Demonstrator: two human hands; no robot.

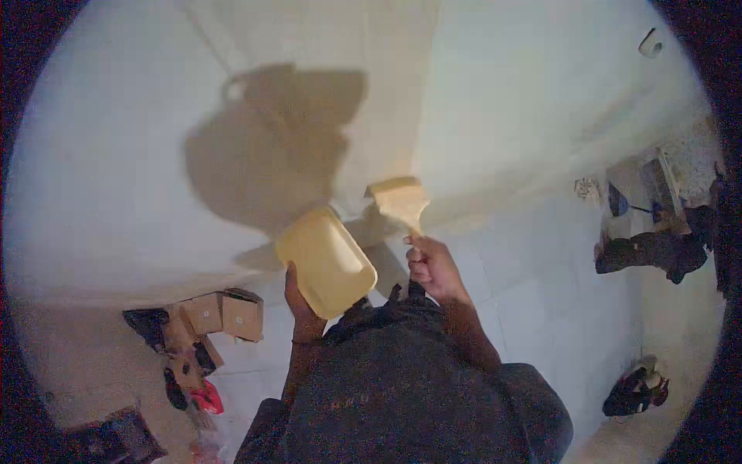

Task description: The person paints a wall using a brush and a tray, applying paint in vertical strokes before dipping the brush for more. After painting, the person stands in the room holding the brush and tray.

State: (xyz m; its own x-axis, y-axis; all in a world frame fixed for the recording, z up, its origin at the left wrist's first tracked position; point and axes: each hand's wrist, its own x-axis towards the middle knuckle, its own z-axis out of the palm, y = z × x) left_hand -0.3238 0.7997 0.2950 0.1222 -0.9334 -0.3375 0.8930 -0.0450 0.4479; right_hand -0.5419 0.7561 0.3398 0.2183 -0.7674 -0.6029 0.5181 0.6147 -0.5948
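Observation:
A pale yellow rectangular tub [326, 259] is tilted in my left hand [303, 303], whose fingers wrap its lower left side. The tub's inside looks bare. My right hand [430, 267] grips the handle of a wide flat brush [399, 199], with its broad end up by the pale wall [495, 93]. The brush is to the right of the tub and apart from it. Whether the brush touches the wall I cannot tell.
Cardboard boxes [241, 315] and a red item [206, 398] lie at the lower left. Dark clothes [653, 254] are at the right, and a dark bundle [638, 389] is on the floor below them. A small white fixture [651, 44] is at the upper right.

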